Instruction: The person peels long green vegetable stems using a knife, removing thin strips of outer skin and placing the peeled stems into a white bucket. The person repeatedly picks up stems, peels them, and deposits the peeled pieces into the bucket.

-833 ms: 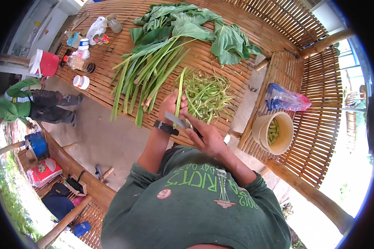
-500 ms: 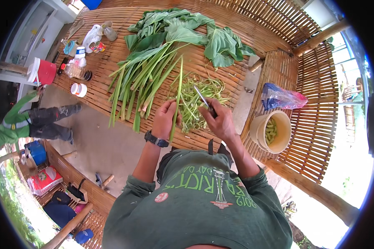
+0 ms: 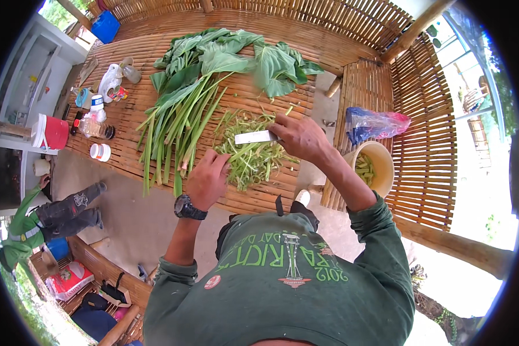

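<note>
My right hand point(image 3: 303, 137) is closed around the handle of a knife, with the broad, pale blade point(image 3: 255, 137) lying level and pointing left over the peelings. Below and left of it, my left hand point(image 3: 207, 180) has its fingers curled together on a green stalk, which is mostly hidden by the hand and the knife. A loose heap of thin green peelings point(image 3: 252, 172) lies on the slatted bamboo table point(image 3: 130, 106) under both hands. To the left rests a bunch of long leaf stalks point(image 3: 179, 130), their large green leaves point(image 3: 230, 57) spread toward the far side.
Right of the table, a cream bucket point(image 3: 383, 170) with cut stalk pieces stands on a bamboo bench beside a blue-and-pink plastic bag point(image 3: 375, 124). Bottles point(image 3: 95, 128) and a white jar point(image 3: 100, 152) stand at the table's left. A person in green point(image 3: 32, 228) is beyond, near a red-and-white container point(image 3: 53, 132).
The knife has swung from pointing up and away to lying level, pointing left. My right hand has turned over above the peelings; my left hand sits lower and farther left. The whole view has shifted.
</note>
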The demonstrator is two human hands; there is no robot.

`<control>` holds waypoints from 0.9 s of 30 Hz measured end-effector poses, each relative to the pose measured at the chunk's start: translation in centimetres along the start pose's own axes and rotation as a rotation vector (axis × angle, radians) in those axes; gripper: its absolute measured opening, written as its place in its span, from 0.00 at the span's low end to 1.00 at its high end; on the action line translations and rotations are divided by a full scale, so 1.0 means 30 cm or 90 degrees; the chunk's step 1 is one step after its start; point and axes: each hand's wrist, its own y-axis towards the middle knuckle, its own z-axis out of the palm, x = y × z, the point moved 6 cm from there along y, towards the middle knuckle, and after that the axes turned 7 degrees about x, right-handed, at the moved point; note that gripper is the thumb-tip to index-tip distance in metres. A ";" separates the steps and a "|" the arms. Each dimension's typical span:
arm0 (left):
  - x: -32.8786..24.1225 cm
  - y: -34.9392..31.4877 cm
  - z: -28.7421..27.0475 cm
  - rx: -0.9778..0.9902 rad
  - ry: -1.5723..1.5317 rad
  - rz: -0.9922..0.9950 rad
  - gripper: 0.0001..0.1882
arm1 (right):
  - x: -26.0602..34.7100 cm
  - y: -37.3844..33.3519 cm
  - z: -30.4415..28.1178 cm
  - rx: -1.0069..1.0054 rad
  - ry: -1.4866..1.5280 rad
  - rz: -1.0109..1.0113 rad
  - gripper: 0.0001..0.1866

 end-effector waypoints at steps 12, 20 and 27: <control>-0.010 0.001 0.046 0.068 -0.055 0.035 0.10 | -0.085 -0.181 0.044 -0.123 0.290 0.077 0.09; -0.041 0.025 0.067 0.071 -0.057 0.067 0.11 | -0.091 -0.231 0.043 -0.171 0.328 0.163 0.10; -0.022 0.049 0.061 0.078 -0.017 0.091 0.13 | -0.073 -0.238 0.026 -0.183 0.339 0.207 0.10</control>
